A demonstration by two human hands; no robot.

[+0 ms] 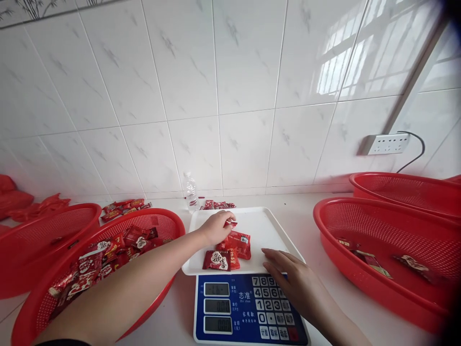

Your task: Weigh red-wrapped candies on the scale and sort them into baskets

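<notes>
A blue electronic scale (248,307) stands on the counter with a white tray (268,226) on top. Several red candy packets (230,250) lie on the tray's near left part. My left hand (215,227) reaches over the tray, its fingers pinched on a small red candy packet (230,224) just above the pile. My right hand (288,276) lies flat with fingers stretched out, touching the tray's front edge and covering part of the scale's keypad.
A red basket (158,223) full of red candy packets sits at the left, another red basket (43,230) beyond it. At the right stand two red baskets (378,226), the nearer holding a few packets. A clear water bottle (190,192) and loose packets (122,207) stand by the tiled wall.
</notes>
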